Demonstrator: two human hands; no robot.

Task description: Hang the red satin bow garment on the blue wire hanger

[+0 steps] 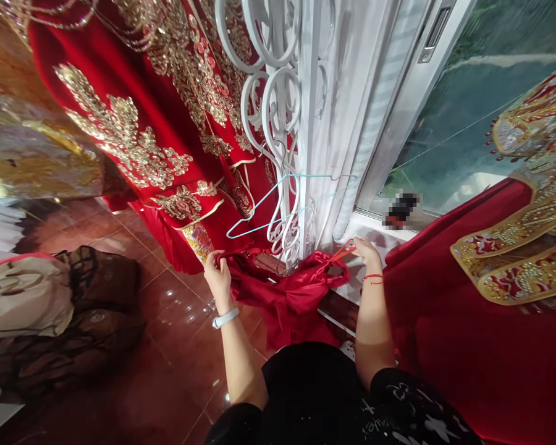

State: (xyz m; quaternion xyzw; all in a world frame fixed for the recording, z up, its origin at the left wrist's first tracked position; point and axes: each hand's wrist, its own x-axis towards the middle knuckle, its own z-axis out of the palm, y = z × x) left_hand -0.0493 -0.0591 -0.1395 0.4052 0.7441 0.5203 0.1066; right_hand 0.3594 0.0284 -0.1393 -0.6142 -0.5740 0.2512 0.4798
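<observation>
A dark red satin dress (pixel 290 293) hangs between my two hands in front of my body. My left hand (pixel 217 278), with a pale band on its wrist, is closed on the dress's left upper edge. At the other side my right hand (pixel 364 252) pinches thin red straps of the dress, which stretch from its fingers down to the bodice. Just beyond the dress, a light blue wire hanger (pixel 259 210) hangs from the white scrollwork and carries nothing on its bar. The lower part of the dress is hidden behind my black shirt.
White scrolled metalwork (pixel 271 99) stands ahead. Red gowns with gold embroidery (pixel 125 136) hang at left, and another embroidered red garment (pixel 449 321) at right. A sliding window (pixel 445 136) is at upper right. Dark mesh bags (pixel 102 284) lie on the tiled floor (pixel 176 334).
</observation>
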